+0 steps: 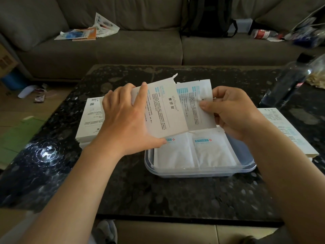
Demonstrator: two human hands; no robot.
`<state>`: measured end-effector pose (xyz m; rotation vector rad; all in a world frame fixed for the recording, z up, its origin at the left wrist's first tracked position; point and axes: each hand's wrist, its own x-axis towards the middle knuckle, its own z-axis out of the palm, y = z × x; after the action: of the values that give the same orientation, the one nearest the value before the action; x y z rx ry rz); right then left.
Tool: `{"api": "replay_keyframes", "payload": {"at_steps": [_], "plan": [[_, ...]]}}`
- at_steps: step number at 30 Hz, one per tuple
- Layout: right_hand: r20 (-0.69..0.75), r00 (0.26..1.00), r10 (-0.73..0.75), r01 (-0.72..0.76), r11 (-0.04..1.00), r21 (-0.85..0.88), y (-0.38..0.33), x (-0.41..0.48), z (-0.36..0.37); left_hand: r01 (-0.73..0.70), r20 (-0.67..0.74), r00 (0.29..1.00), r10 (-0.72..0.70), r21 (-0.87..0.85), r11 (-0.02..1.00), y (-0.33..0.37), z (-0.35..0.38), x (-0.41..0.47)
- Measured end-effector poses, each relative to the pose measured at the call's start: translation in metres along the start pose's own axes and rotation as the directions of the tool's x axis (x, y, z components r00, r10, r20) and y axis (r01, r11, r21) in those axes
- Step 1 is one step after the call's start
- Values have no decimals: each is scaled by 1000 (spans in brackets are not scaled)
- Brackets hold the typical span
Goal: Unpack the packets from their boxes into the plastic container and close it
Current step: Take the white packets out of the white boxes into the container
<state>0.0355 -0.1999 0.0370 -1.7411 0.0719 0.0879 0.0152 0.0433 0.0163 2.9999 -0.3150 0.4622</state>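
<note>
My left hand (125, 118) grips a white printed box (163, 110) with a torn top flap, held above the clear plastic container (198, 170). My right hand (232, 111) pinches a stack of white packets (197, 104) that sticks out of the box's right side. Two white packets (197, 152) with blue labels lie flat side by side inside the container. No lid for the container is in view.
A white box (91, 118) lies on the dark stone table (140, 191) left of my left hand, and another flat white box (288, 132) lies at right. A dark water bottle (288, 80) stands at the far right. The sofa (123, 46) behind holds papers and a backpack.
</note>
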Motion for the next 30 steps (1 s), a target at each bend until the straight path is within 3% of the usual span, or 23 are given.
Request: {"api": "replay_keyframes", "payload": {"at_steps": [11, 15, 21, 25, 27, 30], "plan": [[-228, 973, 17, 3, 996, 88, -5, 3, -12, 147, -7, 989, -148, -45, 988, -26, -7, 5], [-258, 966, -27, 67, 987, 145, -10, 2, -23, 154, -10, 988, -154, -42, 987, -28, -7, 5], [-89, 977, -194, 211, 948, 240, -20, -6, -47, 144, 6, 990, -144, -47, 989, -26, -8, 4], [133, 981, -144, 89, 931, 353, -21, -7, -54, 142, 13, 990, -141, -49, 989, -23, -9, 4], [213, 968, -130, 70, 961, 267, -19, -7, -57, 136, 14, 991, -136, -53, 989, -22, -9, 3], [268, 961, -70, 72, 997, 6, -16, -8, -56, 126, 19, 992, -125, -53, 991, -20, -9, 3]]}}
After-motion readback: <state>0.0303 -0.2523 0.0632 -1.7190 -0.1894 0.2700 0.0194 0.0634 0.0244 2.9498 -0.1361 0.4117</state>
